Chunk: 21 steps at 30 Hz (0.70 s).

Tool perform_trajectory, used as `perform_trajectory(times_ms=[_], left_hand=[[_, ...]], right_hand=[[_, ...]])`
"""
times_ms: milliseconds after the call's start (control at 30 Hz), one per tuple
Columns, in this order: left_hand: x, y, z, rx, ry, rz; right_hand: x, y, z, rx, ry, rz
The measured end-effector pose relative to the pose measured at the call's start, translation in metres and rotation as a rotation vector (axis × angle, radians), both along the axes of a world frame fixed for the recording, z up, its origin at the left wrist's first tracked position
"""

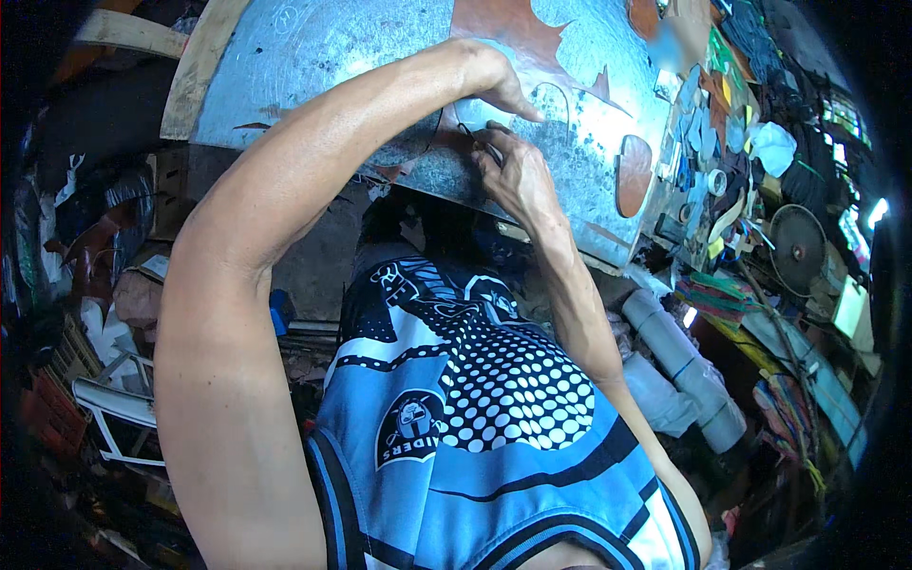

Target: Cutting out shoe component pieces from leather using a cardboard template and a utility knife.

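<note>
My left hand [499, 81] reaches over the metal-topped table [323, 47], fingers stretched out and pointing down to the right. Under it lies a pale, shiny patch that I cannot identify. Just nearer to me, my right hand [518, 176] is closed, its fingers curled together close to the tabletop; what they hold is hidden. A thin dark curved line shows beside the left fingertips. Beyond the hands spreads a large brown leather piece [513, 33] with jagged cut edges. To the right lies a rounded, sole-shaped brown leather piece [635, 176].
Leather scraps [389, 171] lie at the table's near edge. Along the right stand a roll of tape [717, 182], many offcuts and a round fan-like grille [796, 249]. Wrapped rolls [684, 370] rest lower right; a white metal frame [114, 408] stands at left.
</note>
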State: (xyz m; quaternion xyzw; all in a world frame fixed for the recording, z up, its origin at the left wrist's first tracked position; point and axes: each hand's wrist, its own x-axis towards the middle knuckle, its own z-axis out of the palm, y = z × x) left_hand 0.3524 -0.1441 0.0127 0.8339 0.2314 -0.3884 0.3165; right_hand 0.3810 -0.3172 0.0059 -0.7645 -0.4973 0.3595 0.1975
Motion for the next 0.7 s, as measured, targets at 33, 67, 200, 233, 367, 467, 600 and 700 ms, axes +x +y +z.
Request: perform_trajectory(times_ms=[33,67,200,233,367,467,600,700], left_hand=[[-0.003,0.003,-0.003,0.057,-0.08,-0.109],[-0.009,0.008,-0.01,0.118,-0.157,-0.213],[-0.05,-0.012,-0.021,0.498,-0.41,-0.186],[-0.054,-0.018,-0.015,0.517,-0.388,-0.115],[-0.067,-0.015,-0.004,0.536,-0.422,-0.087],[-0.07,-0.016,0.001,0.515,-0.337,-0.105],[-0.076,-0.016,0.006,0.509,-0.338,-0.062],[-0.08,-0.018,0.003,0.515,-0.351,-0.022]], right_hand=[[0.0,-0.002,-0.001,0.017,-0.002,0.002],[0.0,-0.002,0.001,0.022,-0.001,0.012],[-0.004,-0.001,0.006,0.043,0.021,0.037],[-0.005,-0.001,0.008,0.044,0.024,0.048],[-0.006,0.0,0.015,0.017,0.039,0.078],[-0.003,0.001,0.018,0.038,0.047,0.134],[0.005,0.003,0.021,0.005,0.079,0.202],[0.014,0.006,0.019,0.036,0.069,0.299]])
